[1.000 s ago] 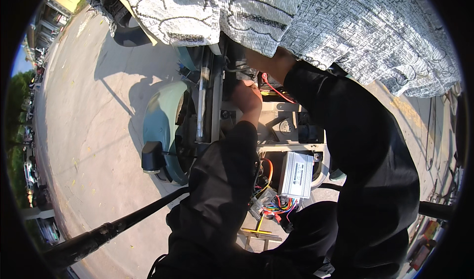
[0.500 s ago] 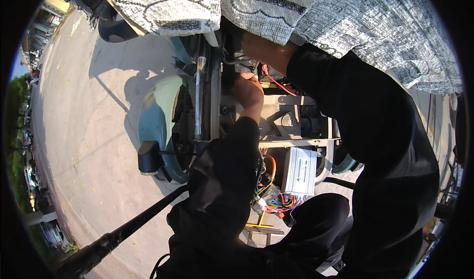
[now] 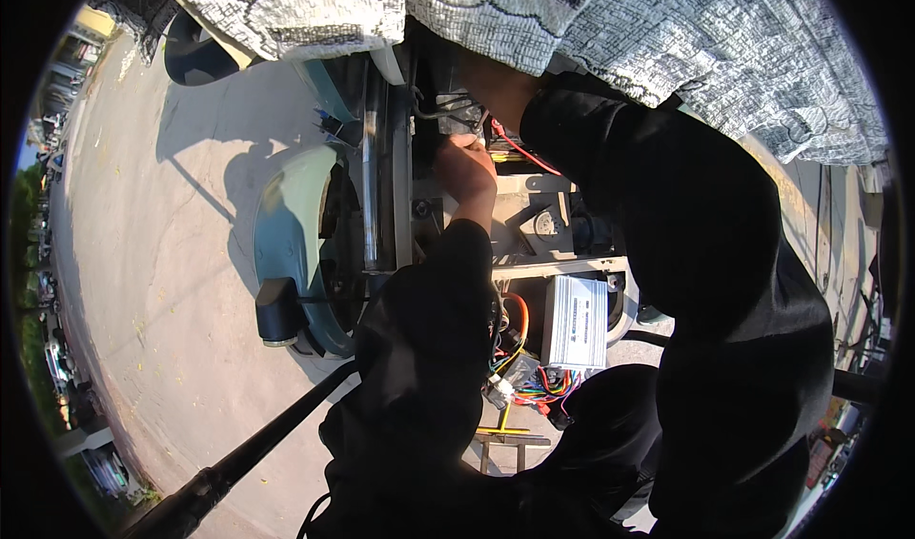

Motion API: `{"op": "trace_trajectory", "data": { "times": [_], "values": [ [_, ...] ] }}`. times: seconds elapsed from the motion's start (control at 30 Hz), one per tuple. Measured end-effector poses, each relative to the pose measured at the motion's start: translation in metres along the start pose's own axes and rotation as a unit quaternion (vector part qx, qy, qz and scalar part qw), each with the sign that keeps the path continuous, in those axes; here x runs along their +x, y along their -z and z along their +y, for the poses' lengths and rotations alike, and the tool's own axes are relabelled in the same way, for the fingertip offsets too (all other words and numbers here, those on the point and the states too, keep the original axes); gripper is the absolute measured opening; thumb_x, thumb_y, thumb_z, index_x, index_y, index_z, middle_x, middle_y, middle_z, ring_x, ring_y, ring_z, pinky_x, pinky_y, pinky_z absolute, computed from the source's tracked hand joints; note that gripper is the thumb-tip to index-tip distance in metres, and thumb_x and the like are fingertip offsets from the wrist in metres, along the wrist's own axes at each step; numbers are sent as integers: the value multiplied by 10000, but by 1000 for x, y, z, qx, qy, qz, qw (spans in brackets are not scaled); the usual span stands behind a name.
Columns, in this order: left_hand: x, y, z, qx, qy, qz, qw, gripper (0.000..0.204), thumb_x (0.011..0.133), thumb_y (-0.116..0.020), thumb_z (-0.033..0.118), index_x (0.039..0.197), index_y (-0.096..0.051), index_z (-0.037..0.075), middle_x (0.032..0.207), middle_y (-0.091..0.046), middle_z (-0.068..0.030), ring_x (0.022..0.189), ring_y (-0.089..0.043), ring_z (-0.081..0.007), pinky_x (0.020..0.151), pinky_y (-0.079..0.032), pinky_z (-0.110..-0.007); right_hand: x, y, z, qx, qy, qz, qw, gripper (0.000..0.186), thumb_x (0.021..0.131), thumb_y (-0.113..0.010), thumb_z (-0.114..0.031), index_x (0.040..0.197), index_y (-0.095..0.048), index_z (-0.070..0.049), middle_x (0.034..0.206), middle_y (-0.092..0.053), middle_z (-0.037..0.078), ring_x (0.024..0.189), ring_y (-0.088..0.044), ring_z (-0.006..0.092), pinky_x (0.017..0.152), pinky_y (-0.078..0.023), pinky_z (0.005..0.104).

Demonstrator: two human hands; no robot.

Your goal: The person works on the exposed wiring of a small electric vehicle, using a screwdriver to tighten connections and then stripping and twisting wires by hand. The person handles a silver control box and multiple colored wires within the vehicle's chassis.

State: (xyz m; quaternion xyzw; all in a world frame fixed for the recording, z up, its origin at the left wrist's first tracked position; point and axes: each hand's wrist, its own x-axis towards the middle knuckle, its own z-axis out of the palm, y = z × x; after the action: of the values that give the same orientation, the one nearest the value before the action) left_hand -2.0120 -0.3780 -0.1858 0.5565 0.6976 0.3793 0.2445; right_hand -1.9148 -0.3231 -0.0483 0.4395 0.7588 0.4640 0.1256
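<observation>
My left hand (image 3: 465,169) is curled at a dark compartment of the vehicle's metal frame (image 3: 535,268), its fingertips closed on something I cannot make out, next to a red cable (image 3: 519,150) and yellow wires. My right hand (image 3: 500,86) reaches in just beyond it, under a black-and-white patterned cover (image 3: 686,34); its fingers are hidden. A silver finned controller box (image 3: 578,322) lies nearer me, with a bundle of coloured wires (image 3: 558,383) below it.
A pale green mudguard (image 3: 286,215) with a black lamp housing (image 3: 278,310) is at the left. A long black bar (image 3: 238,463) crosses the lower left. Pale pavement (image 3: 133,205) stretches leftward; parked vehicles line the far left edge.
The whole view has shifted, so the vehicle, cover and both hands sit a little higher and further left in the picture. My hands stay at the same compartment.
</observation>
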Motion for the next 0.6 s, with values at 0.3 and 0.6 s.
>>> {"op": "trace_trajectory", "data": {
  "times": [0.3,0.6],
  "values": [
    [4,20,14,167,-140,-176,960,222,860,-707,165,1042,-762,51,972,-761,-212,939,-739,-377,822,-580,-432,-53,147,49,184,59,-318,928,228,642,-839,-250,832,-790,-134,710,-694,-42,569,-649,186,418,-464,366],
    [-115,148,74,37,-194,-240,950,321,977,-655,174,1245,-689,3,1159,-751,-185,1090,-720,-259,943,-543,-363,-471,327,-39,405,-533,-194,717,406,941,-729,-413,888,-595,-34,747,-670,193,695,-692,387,615,-527,457]
  ]
}}
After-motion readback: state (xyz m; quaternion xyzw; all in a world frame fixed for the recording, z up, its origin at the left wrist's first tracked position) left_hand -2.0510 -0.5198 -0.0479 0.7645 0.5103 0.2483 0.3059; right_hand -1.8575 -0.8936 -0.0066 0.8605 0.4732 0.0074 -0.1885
